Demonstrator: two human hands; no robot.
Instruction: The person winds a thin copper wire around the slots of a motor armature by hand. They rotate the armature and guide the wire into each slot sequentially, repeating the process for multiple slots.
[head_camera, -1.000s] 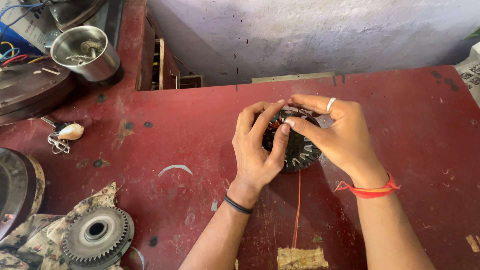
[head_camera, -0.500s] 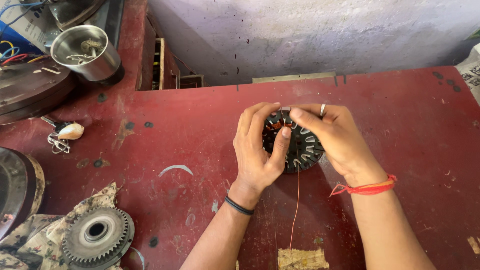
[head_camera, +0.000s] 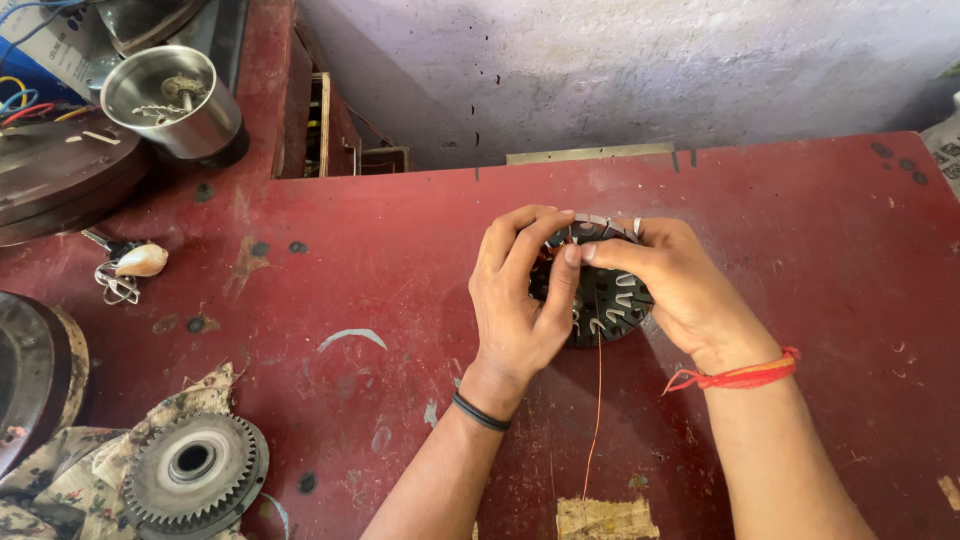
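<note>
Slotted dark stator disc (head_camera: 607, 305) upright on red table (head_camera: 380, 250), left hand (head_camera: 520, 295) and right hand (head_camera: 672, 290) clasping its sides, fingertips meeting on top, copper wire (head_camera: 596, 400) hanging below, toothed gear (head_camera: 193, 462) and steel cup (head_camera: 170, 100) well apart at left.

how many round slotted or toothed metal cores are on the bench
2: a stator between the left hand and right hand, and a toothed one on the cloth bottom left. More may be hidden off-frame.

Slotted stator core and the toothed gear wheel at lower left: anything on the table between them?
Only the left hand and forearm beside the stator core; otherwise bare red tabletop up to the gear wheel, head view.
</note>
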